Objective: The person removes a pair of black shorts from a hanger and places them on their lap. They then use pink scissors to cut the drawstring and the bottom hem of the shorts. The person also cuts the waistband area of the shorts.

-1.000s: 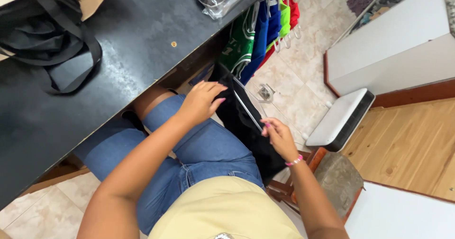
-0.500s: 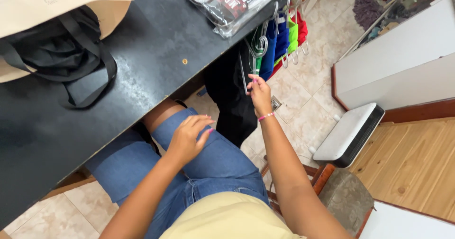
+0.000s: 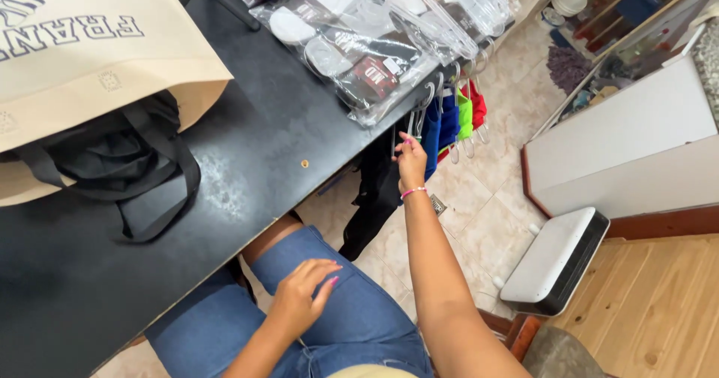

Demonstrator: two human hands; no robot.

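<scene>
Your right hand (image 3: 410,161) was raised at one o'clock, its fingers pinched on the hanger of a black cloth garment (image 3: 372,198) hanging off the edge of the black desk (image 3: 247,153). Your left hand (image 3: 299,295) lay loosely open on your blue-jeaned thigh (image 3: 359,325), at six o'clock.
</scene>
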